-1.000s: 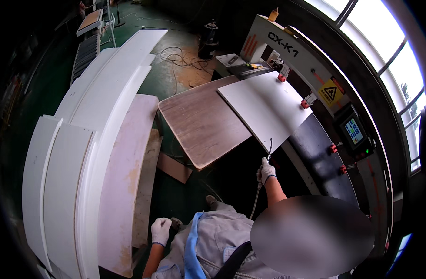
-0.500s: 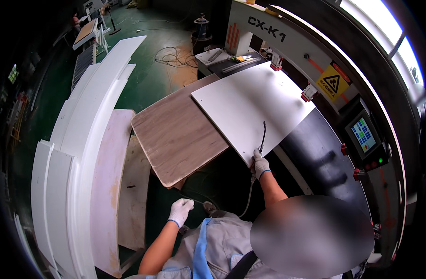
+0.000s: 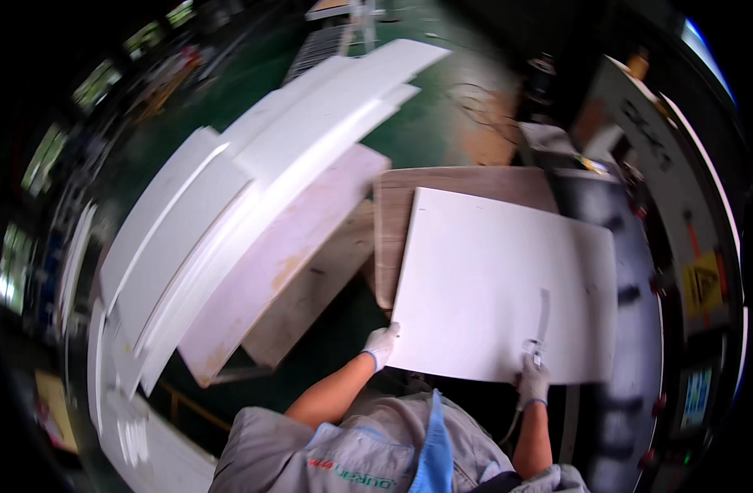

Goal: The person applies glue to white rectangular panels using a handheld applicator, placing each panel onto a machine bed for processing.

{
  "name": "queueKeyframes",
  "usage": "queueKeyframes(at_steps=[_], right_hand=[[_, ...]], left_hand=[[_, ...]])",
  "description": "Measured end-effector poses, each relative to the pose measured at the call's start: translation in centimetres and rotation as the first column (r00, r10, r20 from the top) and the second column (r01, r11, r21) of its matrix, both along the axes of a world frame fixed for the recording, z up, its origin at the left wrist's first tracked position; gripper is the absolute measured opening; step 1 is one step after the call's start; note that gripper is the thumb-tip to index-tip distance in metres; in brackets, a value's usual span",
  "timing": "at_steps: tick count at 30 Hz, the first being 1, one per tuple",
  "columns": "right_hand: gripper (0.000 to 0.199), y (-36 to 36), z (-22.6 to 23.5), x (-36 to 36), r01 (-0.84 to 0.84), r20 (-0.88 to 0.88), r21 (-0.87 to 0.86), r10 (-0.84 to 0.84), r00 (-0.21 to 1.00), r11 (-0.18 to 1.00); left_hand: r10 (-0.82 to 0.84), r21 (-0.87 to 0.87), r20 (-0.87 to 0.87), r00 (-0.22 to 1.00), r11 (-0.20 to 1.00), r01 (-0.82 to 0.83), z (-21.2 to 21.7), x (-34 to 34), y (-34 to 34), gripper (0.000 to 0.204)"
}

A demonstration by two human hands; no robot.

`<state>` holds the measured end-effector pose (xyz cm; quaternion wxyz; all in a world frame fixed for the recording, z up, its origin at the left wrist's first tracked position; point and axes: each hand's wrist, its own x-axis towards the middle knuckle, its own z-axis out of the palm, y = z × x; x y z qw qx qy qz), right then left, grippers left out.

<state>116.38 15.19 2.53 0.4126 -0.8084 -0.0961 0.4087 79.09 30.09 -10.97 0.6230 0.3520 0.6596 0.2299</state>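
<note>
A large white panel (image 3: 500, 279) lies flat in front of me, partly over a wood-grain board (image 3: 430, 189). My left hand (image 3: 381, 343), in a white glove, grips the panel's near left corner. My right hand (image 3: 533, 380), also gloved, rests on the panel's near edge and holds a thin tool (image 3: 541, 320) with a hose running back along my forearm; its tip lies on the white surface.
A stack of long white panels (image 3: 253, 197) leans to my left, with a bare wooden sheet (image 3: 302, 246) beside it. A dark machine (image 3: 664, 246) with red knobs, a yellow warning sticker and a screen runs along the right. Green floor lies beyond.
My left hand has risen from near my lap and taken the white panel's corner. The panel now sits squarer and closer to me. My right hand stays at its near edge with the tool.
</note>
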Motion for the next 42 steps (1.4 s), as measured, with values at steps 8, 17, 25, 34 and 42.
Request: queueKeyframes(at_steps=[8,17,25,34,42], right_hand=[[0.045,7.2,-5.5,13.6,0.090,0.410,-0.039,-0.066,0.910,0.995],[0.048,20.8,0.0,1.9,-0.250,0.418,0.140,0.172,0.892,0.958],[0.051,29.5,7.1,-15.7,-0.601,0.459,0.301,0.440,0.772,0.740],[0.054,37.2,13.3,-41.5,-0.851,0.406,0.462,0.794,0.453,0.249],[0.052,24.8,14.5,-68.7,-0.806,0.123,0.577,0.990,-0.074,-0.132]], left_hand=[[-0.008,-0.022,-0.379,0.925,1.000,0.000,13.7,-15.5,1.1,0.070],[0.208,0.129,-0.647,0.734,0.978,-0.163,26.9,-26.4,-7.8,0.066],[0.715,0.398,-0.561,0.418,0.675,-0.621,25.6,-35.6,-28.2,0.066],[0.906,0.481,-0.348,-0.242,-0.048,-0.875,26.2,-32.0,-47.7,0.066],[0.668,0.428,-0.569,-0.480,-0.258,-0.866,28.1,-28.7,-62.2,0.064]])
